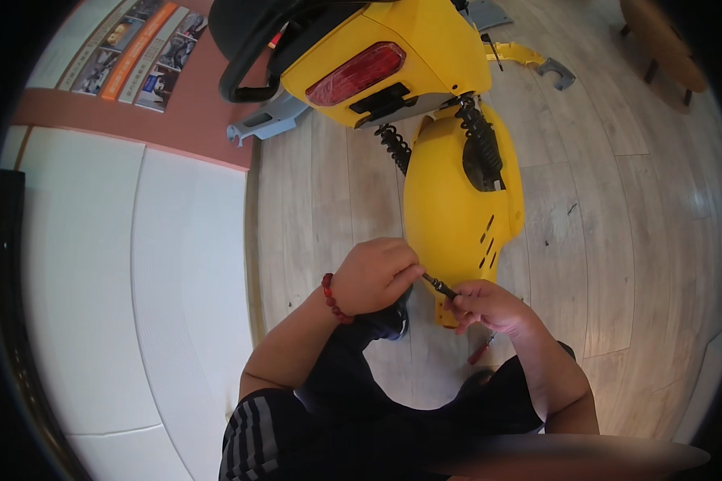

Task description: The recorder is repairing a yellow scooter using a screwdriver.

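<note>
A slim dark rod-like tool (440,285) with a metallic section spans the gap between my two hands; its exact kind is unclear. My left hand (377,272), with a red bead bracelet at the wrist, pinches its upper left end. The lower right end is in the closed fingers of my right hand (491,306). Just beyond both hands stands the rear of a yellow scooter, its rear fender (457,216) slotted on the right side. Higher up are the yellow tail body (433,56) and a red tail light (356,74).
Two black coil shock absorbers (480,136) join the tail to the fender. A red-handled tool (480,353) lies on the wood floor near my right foot. Grey (273,119) and yellow (515,53) loose panels lie farther off. A white panelled surface (136,280) runs along the left; a brown stool (667,40) stands far right.
</note>
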The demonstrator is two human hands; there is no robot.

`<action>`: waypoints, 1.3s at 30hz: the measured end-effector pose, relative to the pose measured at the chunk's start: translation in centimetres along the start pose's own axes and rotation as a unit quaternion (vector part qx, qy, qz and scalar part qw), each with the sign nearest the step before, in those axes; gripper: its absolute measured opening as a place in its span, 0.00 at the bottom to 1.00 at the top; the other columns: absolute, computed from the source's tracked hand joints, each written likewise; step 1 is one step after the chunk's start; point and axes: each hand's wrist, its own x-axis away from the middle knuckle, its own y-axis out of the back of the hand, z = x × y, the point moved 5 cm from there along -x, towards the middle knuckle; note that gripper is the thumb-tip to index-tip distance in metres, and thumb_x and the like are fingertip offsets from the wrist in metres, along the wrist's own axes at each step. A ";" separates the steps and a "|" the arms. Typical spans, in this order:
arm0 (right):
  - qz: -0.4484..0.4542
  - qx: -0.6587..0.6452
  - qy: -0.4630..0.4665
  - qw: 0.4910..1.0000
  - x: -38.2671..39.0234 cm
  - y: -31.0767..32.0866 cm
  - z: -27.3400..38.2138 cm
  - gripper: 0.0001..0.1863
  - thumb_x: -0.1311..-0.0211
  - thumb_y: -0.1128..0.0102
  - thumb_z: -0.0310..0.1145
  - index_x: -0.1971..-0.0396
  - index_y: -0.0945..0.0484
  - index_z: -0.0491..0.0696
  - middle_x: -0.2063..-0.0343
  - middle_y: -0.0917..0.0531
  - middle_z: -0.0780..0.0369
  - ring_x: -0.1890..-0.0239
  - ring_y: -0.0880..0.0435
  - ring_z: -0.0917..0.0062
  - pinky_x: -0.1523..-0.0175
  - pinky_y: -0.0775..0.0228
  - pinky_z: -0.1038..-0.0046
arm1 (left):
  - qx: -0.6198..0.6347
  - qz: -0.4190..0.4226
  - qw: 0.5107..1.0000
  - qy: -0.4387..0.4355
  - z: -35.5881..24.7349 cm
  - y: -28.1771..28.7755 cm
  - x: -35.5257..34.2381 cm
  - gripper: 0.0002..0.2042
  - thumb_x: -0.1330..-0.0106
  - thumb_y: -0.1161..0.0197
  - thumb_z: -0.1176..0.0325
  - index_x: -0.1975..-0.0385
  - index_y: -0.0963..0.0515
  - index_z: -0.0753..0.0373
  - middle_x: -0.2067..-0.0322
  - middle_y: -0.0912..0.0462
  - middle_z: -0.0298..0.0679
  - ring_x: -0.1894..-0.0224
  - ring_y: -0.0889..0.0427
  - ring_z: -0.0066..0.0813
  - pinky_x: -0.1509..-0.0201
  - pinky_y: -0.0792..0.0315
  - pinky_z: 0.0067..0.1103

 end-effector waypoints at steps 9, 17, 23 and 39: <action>0.019 0.023 0.002 1.000 0.0 0.2 -0.3 0.15 0.39 0.47 0.38 0.66 0.25 0.39 0.84 0.31 0.68 0.81 0.31 0.86 0.69 0.26 0.79 | 0.038 0.000 0.999 -0.014 0.5 -0.2 0.3 0.03 0.42 0.42 0.72 0.71 0.24 0.64 0.75 0.25 0.41 0.73 0.26 0.37 0.69 0.32 0.25; 0.021 0.058 -0.005 0.998 -0.4 0.2 -0.2 0.13 0.38 0.49 0.36 0.73 0.26 0.41 0.84 0.30 0.67 0.81 0.30 0.85 0.69 0.27 0.78 | 0.047 0.005 0.999 -0.005 0.7 -0.2 0.3 0.06 0.44 0.44 0.78 0.68 0.25 0.64 0.72 0.24 0.41 0.71 0.25 0.38 0.68 0.31 0.24; 0.008 0.087 -0.017 0.996 -0.1 -0.3 -0.2 0.13 0.38 0.49 0.37 0.71 0.26 0.41 0.84 0.30 0.67 0.82 0.31 0.85 0.70 0.27 0.78 | 0.051 0.013 0.998 0.028 0.9 -0.2 0.4 0.06 0.44 0.45 0.79 0.68 0.25 0.64 0.73 0.25 0.42 0.71 0.25 0.37 0.68 0.31 0.24; 0.014 0.105 -0.041 0.994 0.2 -0.5 -0.2 0.13 0.40 0.46 0.39 0.77 0.28 0.44 0.85 0.31 0.69 0.83 0.31 0.86 0.72 0.28 0.80 | 0.049 0.035 0.998 0.038 1.0 -0.4 0.0 0.03 0.44 0.44 0.78 0.70 0.27 0.65 0.74 0.26 0.42 0.73 0.26 0.36 0.69 0.32 0.22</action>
